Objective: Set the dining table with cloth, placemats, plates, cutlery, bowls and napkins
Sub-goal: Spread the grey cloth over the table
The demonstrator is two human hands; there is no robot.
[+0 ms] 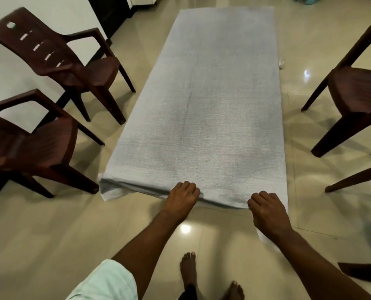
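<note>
You're gripping the grey cloth (201, 109) along the tabletop's near edge, left hand (183, 197) clutching it mid-edge, right hand (266, 210) clutching it by the near right corner, fabric lying stretched away from both fists.

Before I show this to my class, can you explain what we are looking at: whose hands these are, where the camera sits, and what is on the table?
No machine here: a person wears one camera on the head, looking down at their own arms. The long table is covered by a grey cloth. The left hand and right hand have fingers curled over the cloth's near edge, gripping it. Nothing else lies on the cloth yet. Brown plastic chairs stand on both sides, on a shiny tiled floor. The person's bare feet show below.
</note>
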